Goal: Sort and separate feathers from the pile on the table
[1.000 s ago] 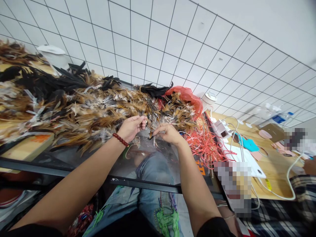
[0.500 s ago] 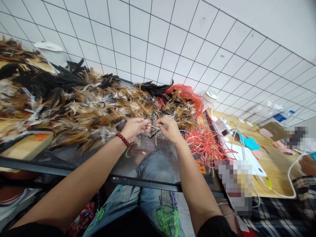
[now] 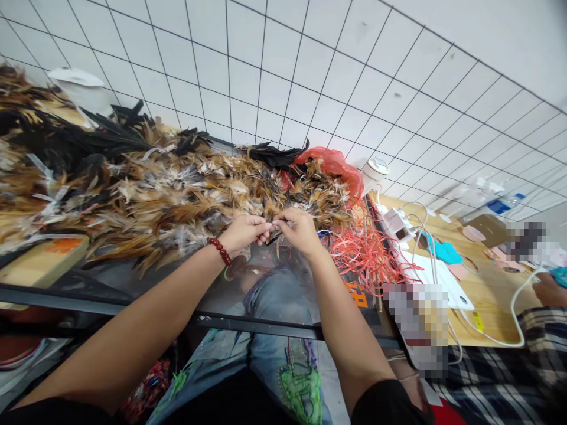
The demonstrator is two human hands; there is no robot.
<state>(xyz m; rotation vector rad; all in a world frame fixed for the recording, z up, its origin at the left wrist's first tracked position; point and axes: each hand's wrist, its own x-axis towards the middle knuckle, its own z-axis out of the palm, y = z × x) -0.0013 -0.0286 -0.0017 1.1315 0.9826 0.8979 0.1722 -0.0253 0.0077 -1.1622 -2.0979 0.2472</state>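
Across the glossy dark tabletop (image 3: 217,298), brown feathers (image 3: 168,206) lay heaped before a white tiled wall (image 3: 274,71), left hand (image 3: 248,231) and right hand (image 3: 299,230) met at their near edge, each pinched tight, anything held too small to tell.

This looks like a small handcraft workshop for feather work. The strongest sign is the long heap of brown and black feathers (image 3: 190,198) spread across a black-edged surface (image 3: 212,295), far more than a home would keep about. A tangle of red plastic strips (image 3: 363,254) and a crumpled red plastic bag (image 3: 341,168) lie at its right end, like workroom supplies. A wooden surface (image 3: 494,301) adjoins it, strewn with white cables (image 3: 516,313) and a blue-capped bottle (image 3: 509,205), and a co-worker in a plaid garment (image 3: 491,372) sits there. Behind runs a plain white wall (image 3: 283,77) with a black grid.
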